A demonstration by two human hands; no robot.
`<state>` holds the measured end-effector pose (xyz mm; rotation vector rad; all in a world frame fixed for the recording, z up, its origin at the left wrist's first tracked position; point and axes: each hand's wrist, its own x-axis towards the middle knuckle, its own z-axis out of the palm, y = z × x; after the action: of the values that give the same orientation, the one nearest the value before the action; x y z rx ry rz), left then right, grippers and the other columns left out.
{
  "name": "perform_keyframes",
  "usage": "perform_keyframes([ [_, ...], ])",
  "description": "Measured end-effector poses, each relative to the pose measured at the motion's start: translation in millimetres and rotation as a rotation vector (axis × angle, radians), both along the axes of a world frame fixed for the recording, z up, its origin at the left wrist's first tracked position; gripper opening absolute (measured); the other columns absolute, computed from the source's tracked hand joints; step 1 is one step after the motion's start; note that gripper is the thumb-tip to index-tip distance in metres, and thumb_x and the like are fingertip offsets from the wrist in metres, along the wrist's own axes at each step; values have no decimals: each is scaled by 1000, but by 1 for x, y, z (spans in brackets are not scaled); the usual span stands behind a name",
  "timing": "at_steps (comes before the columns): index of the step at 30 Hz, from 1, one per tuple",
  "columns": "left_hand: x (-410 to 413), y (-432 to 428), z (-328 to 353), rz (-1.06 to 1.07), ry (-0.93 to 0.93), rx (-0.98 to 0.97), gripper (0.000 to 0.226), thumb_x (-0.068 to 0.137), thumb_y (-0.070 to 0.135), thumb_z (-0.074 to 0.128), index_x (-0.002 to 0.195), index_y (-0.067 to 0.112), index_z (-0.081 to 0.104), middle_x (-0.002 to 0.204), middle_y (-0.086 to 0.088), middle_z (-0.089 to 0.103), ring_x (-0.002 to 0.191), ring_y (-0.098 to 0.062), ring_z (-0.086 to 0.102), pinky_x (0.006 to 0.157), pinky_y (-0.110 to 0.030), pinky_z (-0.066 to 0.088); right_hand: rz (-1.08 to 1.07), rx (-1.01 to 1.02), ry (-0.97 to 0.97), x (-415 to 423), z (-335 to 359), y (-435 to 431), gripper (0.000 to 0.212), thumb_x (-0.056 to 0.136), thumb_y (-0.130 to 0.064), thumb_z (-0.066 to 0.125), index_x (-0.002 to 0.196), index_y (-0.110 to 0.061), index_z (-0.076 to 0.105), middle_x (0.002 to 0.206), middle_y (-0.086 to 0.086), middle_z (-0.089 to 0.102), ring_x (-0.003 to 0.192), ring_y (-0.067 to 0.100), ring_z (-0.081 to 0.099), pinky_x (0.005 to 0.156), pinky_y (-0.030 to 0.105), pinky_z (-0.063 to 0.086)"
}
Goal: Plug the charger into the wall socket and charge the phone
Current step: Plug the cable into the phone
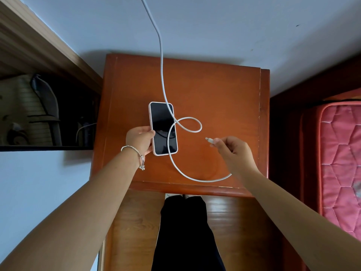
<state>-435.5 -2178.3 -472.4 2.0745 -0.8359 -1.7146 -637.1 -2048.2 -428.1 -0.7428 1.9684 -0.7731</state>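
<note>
A phone [163, 128] with a dark screen and pale case lies face up on the orange wooden nightstand [224, 94]. My left hand [139, 139] grips the phone's left edge, thumb on the screen. A white charging cable [161, 55] comes down the wall from above the frame, crosses the phone, loops once and curves along the front of the tabletop. My right hand [232, 148] pinches the cable's plug end [209, 139], which points left toward the phone, a short gap away. The wall socket and the charger are out of view.
A pale wall [214, 26] stands behind the nightstand. A dark shelf recess [45, 112] with objects sits at the left. At the right lies a red quilted mattress [341, 163]. My dark trousers [185, 231] and the wooden floor show below the nightstand's front edge.
</note>
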Motion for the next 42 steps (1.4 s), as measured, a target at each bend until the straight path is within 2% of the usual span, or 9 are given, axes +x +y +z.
perform_keyframes([
  [6, 1, 5, 1, -84, -113, -76, 15, 90, 13, 58, 103, 14, 63, 105, -6, 65, 98, -23, 62, 80, -46, 57, -31, -37, -72, 3, 13, -9, 17, 87, -30, 63, 75, -18, 65, 46, -13, 57, 45, 2, 46, 49, 17, 40],
  [11, 30, 5, 9, 80, -134, -86, 7, 87, 19, 62, 91, 15, 60, 83, 0, 65, 91, -20, 62, 72, -38, 58, -32, -80, -136, 8, 23, -18, 11, 86, -21, 64, 76, -20, 63, 48, -13, 63, 44, 0, 51, 51, 12, 43],
  [16, 65, -6, 30, 229, -173, -84, 8, 89, 13, 58, 82, 13, 63, 90, -9, 66, 83, -22, 66, 65, -33, 56, -33, -121, -121, 19, 38, -27, 7, 86, -20, 64, 80, -20, 63, 50, -14, 65, 45, -3, 53, 49, 9, 42],
  [19, 77, -18, 43, 341, -171, -86, 22, 90, 5, 49, 107, -2, 62, 112, -21, 65, 101, -33, 64, 88, -44, 53, -74, -137, -103, 25, 43, -35, 7, 87, -20, 63, 80, -20, 62, 50, -15, 64, 47, -2, 55, 52, 13, 45],
  [23, 82, -15, 54, 465, -63, -144, 14, 89, 4, 52, 85, 15, 61, 84, -5, 65, 76, -19, 64, 60, -30, 57, -116, -169, -78, 30, 50, -43, 7, 87, -25, 63, 80, -22, 62, 51, -18, 65, 47, -5, 55, 48, 8, 41],
  [26, 79, -9, 57, 476, -6, -128, 18, 88, 4, 54, 78, 18, 61, 80, -3, 66, 76, -17, 66, 54, -27, 54, -45, -126, -122, 41, 49, -42, 8, 87, -23, 64, 81, -18, 62, 53, -17, 67, 49, -7, 57, 46, 6, 39],
  [34, 42, 9, 59, 460, 244, 44, 6, 86, 1, 58, 87, 7, 61, 85, -11, 68, 83, -21, 68, 58, -30, 59, 57, 129, -277, 79, 31, -43, 9, 87, -25, 63, 84, -17, 63, 61, -15, 72, 57, -3, 64, 59, 16, 49],
  [38, 32, 17, 61, 436, 299, 82, 15, 87, 4, 59, 101, 5, 60, 92, -11, 69, 84, -21, 69, 63, -30, 59, 35, 152, -256, 88, 32, -42, 9, 88, -25, 63, 82, -18, 62, 59, -13, 71, 63, 5, 65, 66, 22, 53],
  [42, 32, 20, 62, 450, 325, 86, 7, 87, 5, 59, 92, 9, 60, 91, -11, 70, 85, -21, 69, 66, -32, 60, -2, 139, -217, 90, 35, -40, 8, 88, -24, 63, 82, -18, 62, 61, -10, 71, 63, 5, 63, 66, 24, 53],
])
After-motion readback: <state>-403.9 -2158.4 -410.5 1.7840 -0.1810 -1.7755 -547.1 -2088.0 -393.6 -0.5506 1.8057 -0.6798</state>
